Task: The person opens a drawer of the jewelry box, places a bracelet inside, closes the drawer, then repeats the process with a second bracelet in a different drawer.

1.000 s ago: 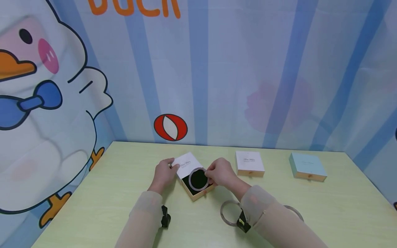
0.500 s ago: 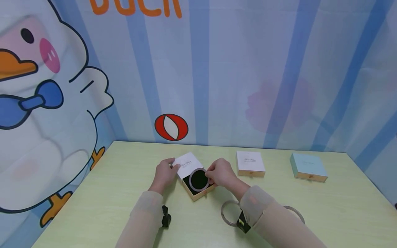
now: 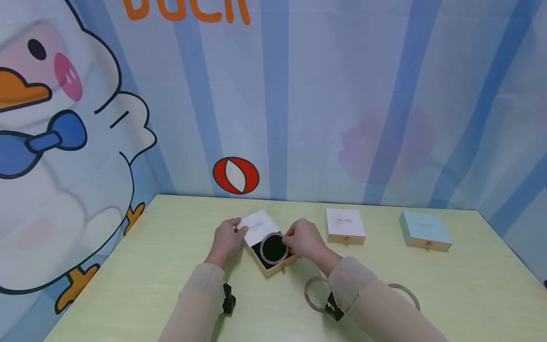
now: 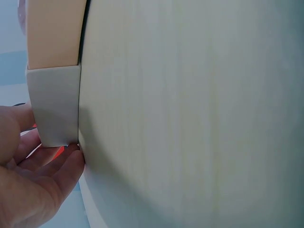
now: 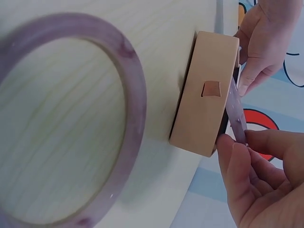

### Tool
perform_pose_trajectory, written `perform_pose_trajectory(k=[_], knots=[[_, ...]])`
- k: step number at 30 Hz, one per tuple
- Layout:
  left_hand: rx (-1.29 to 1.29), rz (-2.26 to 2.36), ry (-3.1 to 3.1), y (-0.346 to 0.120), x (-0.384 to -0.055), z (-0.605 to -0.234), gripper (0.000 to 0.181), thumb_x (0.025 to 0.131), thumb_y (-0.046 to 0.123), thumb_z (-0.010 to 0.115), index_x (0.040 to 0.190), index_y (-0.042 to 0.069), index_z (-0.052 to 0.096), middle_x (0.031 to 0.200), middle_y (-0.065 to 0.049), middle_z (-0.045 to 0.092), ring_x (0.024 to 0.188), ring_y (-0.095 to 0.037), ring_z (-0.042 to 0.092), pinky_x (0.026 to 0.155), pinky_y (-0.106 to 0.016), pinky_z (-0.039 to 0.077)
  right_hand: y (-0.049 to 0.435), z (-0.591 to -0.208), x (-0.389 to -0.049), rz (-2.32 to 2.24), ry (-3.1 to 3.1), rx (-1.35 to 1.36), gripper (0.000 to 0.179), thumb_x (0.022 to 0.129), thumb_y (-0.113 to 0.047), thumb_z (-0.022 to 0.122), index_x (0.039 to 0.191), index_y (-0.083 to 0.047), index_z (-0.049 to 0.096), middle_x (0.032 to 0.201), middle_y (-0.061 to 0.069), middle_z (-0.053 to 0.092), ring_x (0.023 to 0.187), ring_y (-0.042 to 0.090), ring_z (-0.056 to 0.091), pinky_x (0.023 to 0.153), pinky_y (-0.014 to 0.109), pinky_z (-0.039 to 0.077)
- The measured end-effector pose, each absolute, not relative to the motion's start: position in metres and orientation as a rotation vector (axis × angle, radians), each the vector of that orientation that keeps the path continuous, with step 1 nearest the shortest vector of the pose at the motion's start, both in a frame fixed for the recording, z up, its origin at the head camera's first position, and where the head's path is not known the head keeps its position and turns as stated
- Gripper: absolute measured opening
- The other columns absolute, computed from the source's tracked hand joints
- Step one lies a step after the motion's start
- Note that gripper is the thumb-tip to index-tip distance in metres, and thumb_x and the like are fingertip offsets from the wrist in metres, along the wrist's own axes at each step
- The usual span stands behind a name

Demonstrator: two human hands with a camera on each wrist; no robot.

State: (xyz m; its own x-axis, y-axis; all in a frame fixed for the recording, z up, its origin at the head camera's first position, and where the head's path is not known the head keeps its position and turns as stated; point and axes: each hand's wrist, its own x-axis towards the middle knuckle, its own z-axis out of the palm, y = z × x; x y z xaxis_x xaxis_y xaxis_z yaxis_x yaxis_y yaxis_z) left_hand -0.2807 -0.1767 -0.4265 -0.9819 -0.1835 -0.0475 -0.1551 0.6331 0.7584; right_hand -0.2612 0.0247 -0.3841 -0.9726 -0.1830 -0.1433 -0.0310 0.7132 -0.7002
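Note:
A small drawer box with a white sleeve [image 3: 258, 227] sits angled on the table, its tan drawer [image 3: 279, 268] pulled partway out to show a black lining. My left hand [image 3: 228, 241] holds the sleeve at its rear left; in the left wrist view, fingers and thumb wrap the end of the white sleeve [image 4: 56, 104]. With thumb and fingers, my right hand [image 3: 305, 239] pinches the right side of a pale purple bangle [image 3: 262, 251] over the drawer. Seen from the right wrist, the bangle [image 5: 236, 111] leans at a slant, its lower part close to the lining.
Another white box [image 3: 344, 223] and a light blue box [image 3: 424, 228] stand closed at the back right. One loose bangle [image 3: 308, 298] lies by my right wrist; a second loose bangle [image 3: 409, 291] shows partly beyond the right sleeve. A patterned curtain [image 3: 299, 118] hangs behind the table.
My right hand and forearm have shifted very slightly, still pinching the bangle over the drawer. The left hand and the box have stayed in place.

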Motion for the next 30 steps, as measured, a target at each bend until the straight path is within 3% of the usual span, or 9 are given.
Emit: perform_pose_trajectory(k=[16,30], knots=[[0.287,-1.298,-2.804,-0.1763,-0.2811,-0.4272,0.048,0.096,0.02,0.055,0.137,-0.002,0.046,0.14,-0.019,0.049,0.123,-0.027,0.05,0.105,-0.045,0.041,0.0236,-0.3894,-0.2639,-0.921,2.834,-0.201,0.012,0.087,-0.015,0.065,0.086,-0.007,0.074,0.08,0.003,0.067,0.063,0.013,0.057,0.054,0.022,0.048],[0.272,-1.288,-2.799,-0.1766,-0.2796,-0.4273,0.047,0.096,0.019,0.054,0.137,-0.002,0.047,0.139,-0.019,0.049,0.115,-0.024,0.052,0.102,-0.044,0.044,0.0209,-0.3912,-0.2622,-0.872,2.875,-0.222,0.009,0.086,-0.014,0.066,0.08,-0.009,0.071,0.079,0.003,0.066,0.062,0.014,0.056,0.051,0.023,0.046]])
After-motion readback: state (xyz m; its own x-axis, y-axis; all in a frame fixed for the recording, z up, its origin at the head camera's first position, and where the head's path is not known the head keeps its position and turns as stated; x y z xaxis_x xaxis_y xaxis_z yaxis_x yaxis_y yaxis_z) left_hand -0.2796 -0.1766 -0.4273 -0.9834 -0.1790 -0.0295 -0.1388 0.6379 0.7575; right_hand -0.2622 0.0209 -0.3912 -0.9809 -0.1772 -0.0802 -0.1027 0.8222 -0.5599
